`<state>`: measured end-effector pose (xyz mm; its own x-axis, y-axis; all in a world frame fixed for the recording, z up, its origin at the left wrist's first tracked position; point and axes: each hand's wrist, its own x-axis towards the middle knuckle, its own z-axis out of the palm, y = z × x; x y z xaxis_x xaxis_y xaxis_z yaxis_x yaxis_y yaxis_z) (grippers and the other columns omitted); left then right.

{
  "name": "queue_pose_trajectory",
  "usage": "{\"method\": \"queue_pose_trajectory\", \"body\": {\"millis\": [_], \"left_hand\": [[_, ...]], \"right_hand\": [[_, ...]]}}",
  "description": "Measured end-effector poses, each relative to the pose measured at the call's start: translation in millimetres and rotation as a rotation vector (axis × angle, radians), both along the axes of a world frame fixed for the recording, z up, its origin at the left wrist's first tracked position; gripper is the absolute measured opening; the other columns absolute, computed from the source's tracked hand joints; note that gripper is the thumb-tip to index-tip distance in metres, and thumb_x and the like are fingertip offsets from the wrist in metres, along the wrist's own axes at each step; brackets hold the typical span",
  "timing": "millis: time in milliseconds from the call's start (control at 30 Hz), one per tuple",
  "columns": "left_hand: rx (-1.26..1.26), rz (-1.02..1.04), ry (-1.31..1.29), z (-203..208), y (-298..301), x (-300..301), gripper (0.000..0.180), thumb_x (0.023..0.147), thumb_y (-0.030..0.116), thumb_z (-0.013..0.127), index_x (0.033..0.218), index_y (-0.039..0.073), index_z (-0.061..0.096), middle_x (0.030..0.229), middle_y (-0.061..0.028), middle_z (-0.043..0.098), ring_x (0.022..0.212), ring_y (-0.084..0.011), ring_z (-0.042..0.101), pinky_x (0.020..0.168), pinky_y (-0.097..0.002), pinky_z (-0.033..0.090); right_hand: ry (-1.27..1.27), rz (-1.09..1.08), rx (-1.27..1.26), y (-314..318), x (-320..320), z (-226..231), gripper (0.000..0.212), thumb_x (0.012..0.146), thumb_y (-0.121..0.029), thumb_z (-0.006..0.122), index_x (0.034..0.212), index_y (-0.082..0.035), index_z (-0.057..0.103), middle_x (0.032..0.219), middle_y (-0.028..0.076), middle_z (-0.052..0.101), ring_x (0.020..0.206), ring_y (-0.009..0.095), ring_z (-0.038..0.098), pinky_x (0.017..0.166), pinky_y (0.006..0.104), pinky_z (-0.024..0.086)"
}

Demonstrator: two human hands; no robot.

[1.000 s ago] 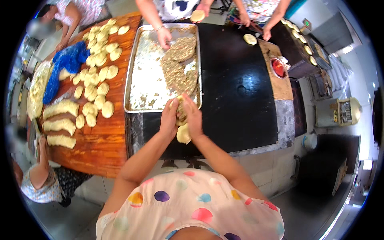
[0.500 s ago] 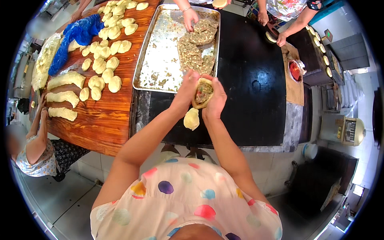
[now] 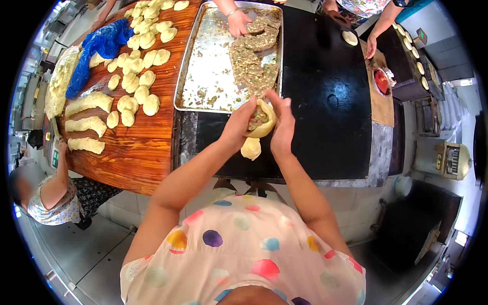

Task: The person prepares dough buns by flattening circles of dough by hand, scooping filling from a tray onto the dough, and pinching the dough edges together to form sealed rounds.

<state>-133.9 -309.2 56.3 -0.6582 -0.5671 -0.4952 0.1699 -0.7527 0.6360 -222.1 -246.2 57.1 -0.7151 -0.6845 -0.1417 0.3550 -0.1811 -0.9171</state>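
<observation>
A round of dough (image 3: 267, 128), cupped around a green and brown meat-and-vegetable filling (image 3: 258, 120), is tilted between my hands above the near edge of the black worktop. My left hand (image 3: 238, 123) curls its fingers around the dough's left side and holds it. Against the right side lies my right hand (image 3: 282, 122), its fingers stretched out and a little apart. Just below the filled dough, a plain pale dough piece (image 3: 250, 149) rests on the black worktop (image 3: 325, 147). Past my fingertips is a metal tray (image 3: 203, 76) with a thick slab of filling (image 3: 251, 56).
Dough pieces (image 3: 131, 81) and several dough strips (image 3: 85, 146) cover the wooden table (image 3: 137, 168) at left, beside blue plastic (image 3: 96, 51). A co-worker's hand (image 3: 238, 23) reaches over the tray. Another co-worker's hand (image 3: 371, 47) is near a red-filled bowl (image 3: 382, 83).
My right hand has straightened its fingers and loosened from the dough, which has tilted. At the far right, a co-worker's hands have parted, leaving a dough round on the worktop.
</observation>
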Motion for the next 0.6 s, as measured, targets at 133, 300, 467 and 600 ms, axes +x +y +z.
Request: {"method": "queue_pose_trajectory", "body": {"millis": [133,300,467,600], "left_hand": [[-0.249,-0.061,-0.306,-3,-1,-12,0.055,0.100,0.053,0.047,0.102,0.001,0.064,0.087,-0.0026,0.063,0.076,-0.0080,0.055,0.067,-0.0250,0.045],[-0.629,-0.054,-0.427,-16,-3,-21,0.065,0.101,0.055,0.044,0.090,-0.004,0.068,0.069,-0.0030,0.058,0.066,-0.0079,0.048,0.058,-0.0268,0.041],[-0.194,0.178,-0.131,16,1,-24,0.063,0.102,0.055,0.039,0.120,-0.002,0.060,0.096,-0.0087,0.064,0.085,-0.0148,0.060,0.077,-0.0298,0.049],[-0.063,0.197,-0.004,-14,25,-14,0.044,0.104,0.043,0.043,0.116,0.004,0.057,0.105,-0.0047,0.061,0.099,-0.0140,0.059,0.087,-0.0301,0.048]], "right_hand": [[0.288,-0.052,0.194,-3,11,-1,0.042,0.105,-0.026,0.041,0.105,0.006,0.069,0.105,0.014,0.071,0.100,0.021,0.064,0.096,0.0337,0.045],[0.530,-0.166,0.102,-7,14,-18,0.032,0.102,-0.017,0.047,0.097,0.007,0.068,0.094,0.015,0.070,0.088,0.024,0.065,0.092,0.0375,0.049],[0.077,-0.232,-0.063,-6,9,-1,0.035,0.103,-0.021,0.048,0.095,0.006,0.069,0.097,0.011,0.070,0.093,0.017,0.062,0.092,0.0311,0.046],[0.280,-0.256,0.034,-9,24,-6,0.031,0.103,-0.019,0.050,0.099,0.005,0.068,0.101,0.011,0.068,0.094,0.016,0.062,0.087,0.0304,0.048]]}}
